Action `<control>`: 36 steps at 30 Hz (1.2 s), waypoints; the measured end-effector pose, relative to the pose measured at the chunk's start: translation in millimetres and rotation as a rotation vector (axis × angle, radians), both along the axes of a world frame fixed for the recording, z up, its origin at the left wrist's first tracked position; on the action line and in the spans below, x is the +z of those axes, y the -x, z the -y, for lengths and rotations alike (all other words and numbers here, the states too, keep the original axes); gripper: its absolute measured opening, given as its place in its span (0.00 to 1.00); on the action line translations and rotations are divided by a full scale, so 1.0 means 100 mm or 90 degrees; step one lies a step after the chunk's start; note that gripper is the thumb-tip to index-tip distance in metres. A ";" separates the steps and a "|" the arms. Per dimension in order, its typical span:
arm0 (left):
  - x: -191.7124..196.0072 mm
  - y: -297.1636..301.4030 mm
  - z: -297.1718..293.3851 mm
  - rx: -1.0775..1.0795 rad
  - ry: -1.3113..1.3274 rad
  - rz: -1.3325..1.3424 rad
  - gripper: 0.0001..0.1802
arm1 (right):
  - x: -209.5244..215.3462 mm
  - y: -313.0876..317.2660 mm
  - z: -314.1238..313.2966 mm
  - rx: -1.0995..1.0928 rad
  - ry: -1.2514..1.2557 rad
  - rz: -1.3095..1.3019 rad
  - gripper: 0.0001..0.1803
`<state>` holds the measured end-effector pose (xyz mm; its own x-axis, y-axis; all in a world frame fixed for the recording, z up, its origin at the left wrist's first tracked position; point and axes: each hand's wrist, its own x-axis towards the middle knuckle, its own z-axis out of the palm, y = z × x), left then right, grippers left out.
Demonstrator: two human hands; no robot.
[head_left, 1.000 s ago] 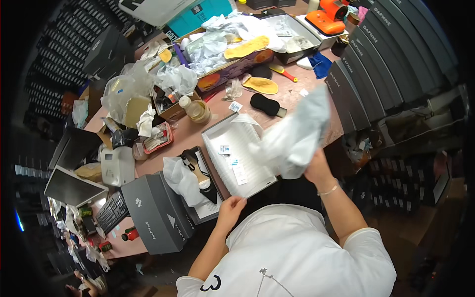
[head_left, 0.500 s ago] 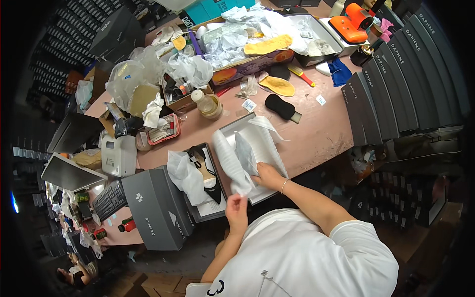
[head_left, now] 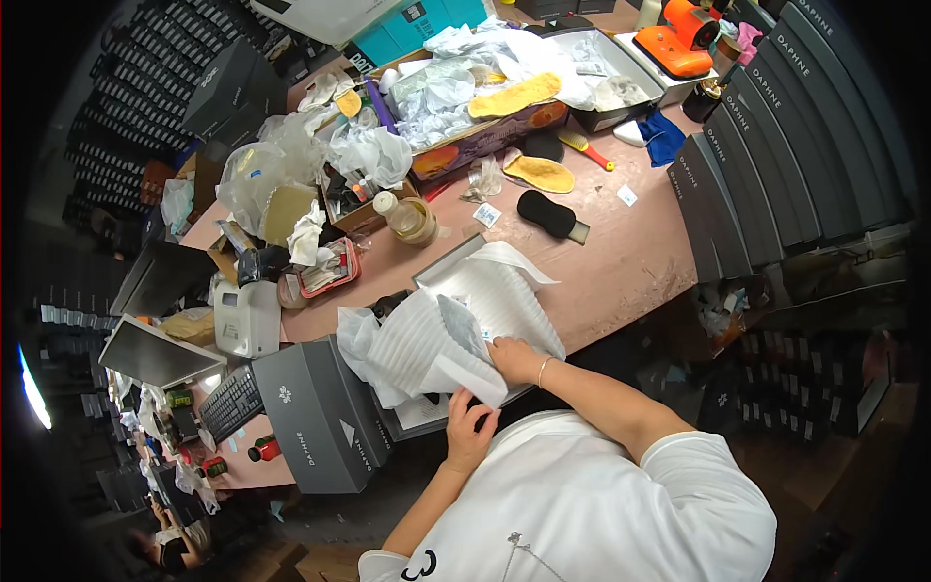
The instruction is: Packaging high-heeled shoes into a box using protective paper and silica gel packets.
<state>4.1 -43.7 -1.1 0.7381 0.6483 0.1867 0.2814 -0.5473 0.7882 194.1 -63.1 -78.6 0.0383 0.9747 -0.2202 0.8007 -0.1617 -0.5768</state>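
Observation:
A white ribbed foam sheet (head_left: 412,341) spreads leftward out of an open shoebox (head_left: 454,258) at the table's front edge. My left hand (head_left: 470,435) pinches the sheet's near corner between curled fingers and thumb. My right hand (head_left: 516,361) reaches into the box, fingers closed beside a grey thin sheet (head_left: 462,325) lying in the foam. What those fingers grip, if anything, is hidden. To the left, the foam lies over a second open box (head_left: 419,411) with white tissue paper (head_left: 359,351) in it. Only a dark bit of the shoe inside shows.
A closed dark grey shoebox (head_left: 315,417) stands left, near a keyboard (head_left: 231,403). Beyond the foam lie a black brush-like pad (head_left: 548,213), a yellow insole (head_left: 539,173) and a glue jar (head_left: 407,219). Stacked shoeboxes (head_left: 747,194) line the right side.
My left hand has drawn the foam sheet open, and it now covers the strappy black shoe in the left box. My right hand has moved slightly and stays in the box.

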 end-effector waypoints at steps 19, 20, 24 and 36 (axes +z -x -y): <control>-0.25 0.58 0.26 0.070 0.017 -0.127 0.13 | -0.30 -0.26 -0.66 -0.294 -0.124 -0.141 0.10; -0.62 0.85 0.33 -0.005 -0.107 -0.198 0.13 | -0.18 -0.31 -0.71 -0.361 -0.122 -0.221 0.11; -0.66 0.84 0.33 -0.100 -0.376 -0.266 0.16 | 0.18 -0.33 -0.65 -0.372 -0.251 -0.216 0.19; -0.29 -0.93 -0.79 -0.154 -0.339 -0.314 0.17 | 1.25 -0.51 0.25 -0.483 -0.269 -0.618 0.18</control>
